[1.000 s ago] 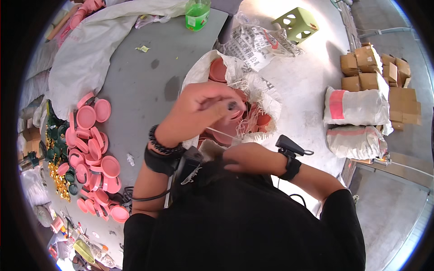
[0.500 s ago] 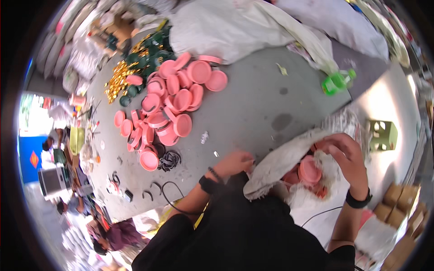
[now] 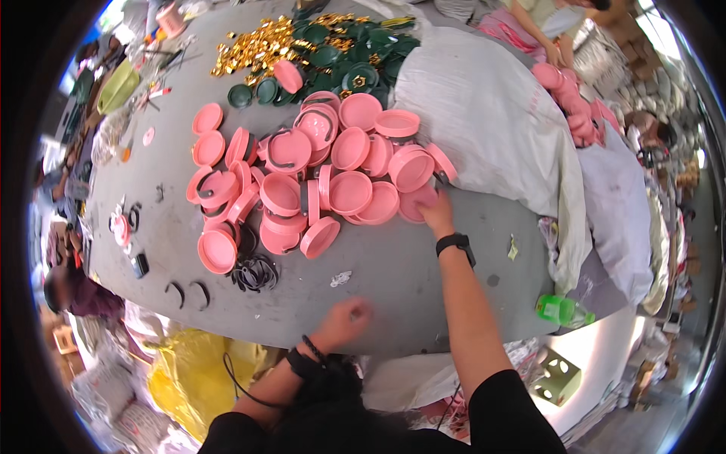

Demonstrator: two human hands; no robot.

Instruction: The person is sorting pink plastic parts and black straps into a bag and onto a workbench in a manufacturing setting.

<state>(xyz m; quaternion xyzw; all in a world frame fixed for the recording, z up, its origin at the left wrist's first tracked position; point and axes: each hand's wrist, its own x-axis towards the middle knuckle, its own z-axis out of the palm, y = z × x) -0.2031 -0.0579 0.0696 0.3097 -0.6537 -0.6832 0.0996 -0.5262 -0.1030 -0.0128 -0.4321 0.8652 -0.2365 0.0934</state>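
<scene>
A heap of shallow round pink plastic lids [image 3: 350,193] lies on the grey table, some with dark curved strips in or against them. At the heap's right edge, my right hand [image 3: 436,212] has its fingers closed on a pink lid [image 3: 414,203]. My left hand [image 3: 344,324] hovers over the near side of the table, away from the heap. It is smeared by motion, and I cannot make out its fingers or anything in them. Both wrists wear dark bands.
Dark green round pieces [image 3: 325,56] and small gold pieces [image 3: 261,47] lie behind the heap. A large white sack [image 3: 484,113] covers the far right. A green bottle [image 3: 563,310] lies at the right edge. Black rings [image 3: 255,272] sit near left. Another person [image 3: 556,30] works beyond.
My right hand has left the white sack of pink pieces near me and reached forward to the heap. My left hand has moved away from the sack's edge. The view has turned.
</scene>
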